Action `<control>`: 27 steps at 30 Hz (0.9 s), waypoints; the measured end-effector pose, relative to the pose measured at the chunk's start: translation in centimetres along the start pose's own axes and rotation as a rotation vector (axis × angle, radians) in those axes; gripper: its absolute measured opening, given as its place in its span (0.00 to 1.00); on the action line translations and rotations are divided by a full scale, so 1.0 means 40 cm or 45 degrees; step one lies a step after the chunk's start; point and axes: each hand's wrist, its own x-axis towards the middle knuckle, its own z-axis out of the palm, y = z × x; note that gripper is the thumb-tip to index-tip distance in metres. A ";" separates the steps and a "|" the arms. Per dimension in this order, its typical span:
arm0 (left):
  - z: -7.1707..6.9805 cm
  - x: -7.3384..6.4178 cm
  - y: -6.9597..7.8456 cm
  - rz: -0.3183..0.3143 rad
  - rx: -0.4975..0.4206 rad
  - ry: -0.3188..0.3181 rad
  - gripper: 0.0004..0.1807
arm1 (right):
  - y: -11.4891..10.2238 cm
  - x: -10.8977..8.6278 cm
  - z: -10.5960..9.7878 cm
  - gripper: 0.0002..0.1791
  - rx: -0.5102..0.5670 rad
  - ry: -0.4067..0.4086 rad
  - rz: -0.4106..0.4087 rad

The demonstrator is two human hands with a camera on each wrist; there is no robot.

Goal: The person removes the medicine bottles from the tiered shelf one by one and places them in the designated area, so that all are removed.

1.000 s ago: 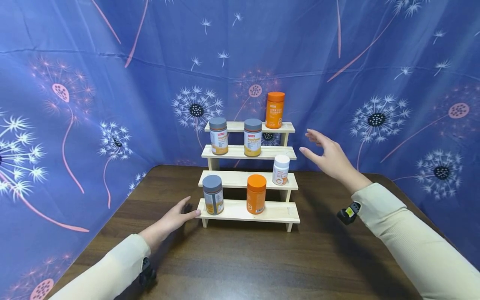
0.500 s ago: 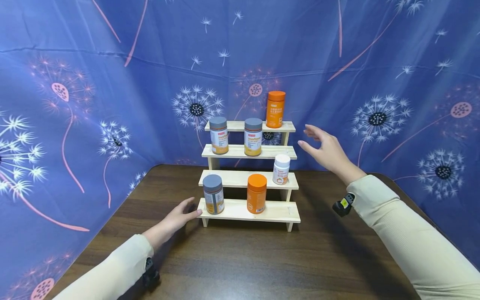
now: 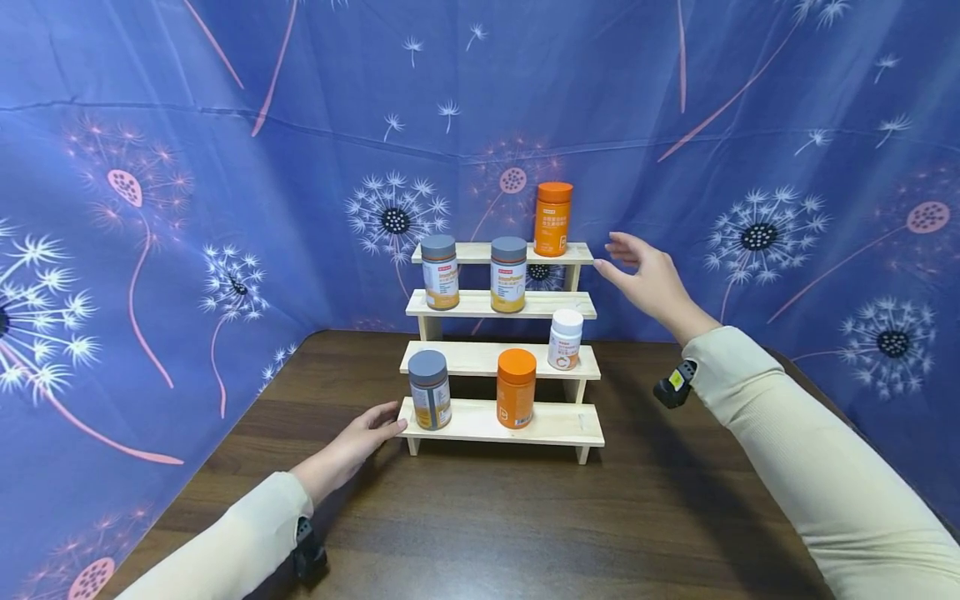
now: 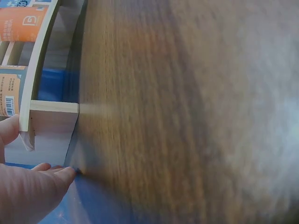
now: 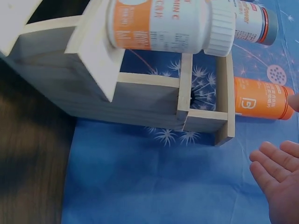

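A four-tier pale wooden display rack stands on the table. Beside its lowest tier is my left hand, thumb at the shelf's left end and fingers loosely extended; the left wrist view shows the thumb right at the edge. My right hand is raised off the rack's top right side, fingers apart, holding nothing. Closest to it is an orange pill bottle on the top tier. A white pill bottle sits one tier above the lowest, at the right.
Two grey-capped supplement bottles, one left and one middle, share the tier below the top. The lowest tier bears another grey-capped bottle and an orange bottle. A blue dandelion-print cloth hangs behind the brown table.
My right hand has risen and drifted slightly left, toward the top tier. My left hand has edged right, up to the lowest shelf's end. The bottles stay in place on the rack.
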 end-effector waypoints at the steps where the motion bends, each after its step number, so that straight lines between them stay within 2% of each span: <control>1: 0.001 0.000 -0.001 -0.002 -0.017 -0.003 0.36 | -0.001 0.006 0.001 0.37 0.011 0.006 0.006; 6: 0.007 0.002 -0.005 -0.003 -0.138 -0.010 0.33 | -0.006 0.032 0.007 0.37 0.082 0.027 0.045; 11: 0.012 0.006 -0.009 -0.009 -0.205 -0.004 0.32 | -0.008 0.044 0.016 0.37 0.171 0.047 0.128; 24: 0.017 0.014 -0.007 -0.036 -0.279 0.007 0.32 | -0.044 0.087 0.038 0.40 0.469 0.032 0.296; 27: 0.017 0.014 -0.008 -0.038 -0.270 -0.018 0.33 | -0.047 0.098 0.051 0.39 0.527 0.037 0.335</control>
